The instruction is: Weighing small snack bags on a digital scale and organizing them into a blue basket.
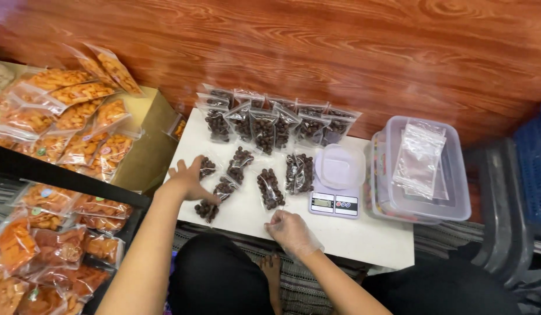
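Observation:
My left hand [188, 181] rests on the low white table [363, 236] with its fingers on a small clear bag of dark brown balls [207, 167]. Several more such bags lie flat around it, among them one in the middle [270, 189] and a lower one [214, 200]. My right hand [291, 231], in a thin clear glove, sits near the table's front edge just below the middle bag, fingers curled; whether it pinches anything I cannot tell. A row of filled bags [264, 122] stands at the table's back.
A small digital scale [334, 203] carries a clear square tub [340, 166]. Right of it is a lidded clear box [451, 198] with empty bags on top. Bags of orange snacks [78, 116] fill boxes at left. A wooden wall [340, 52] stands behind.

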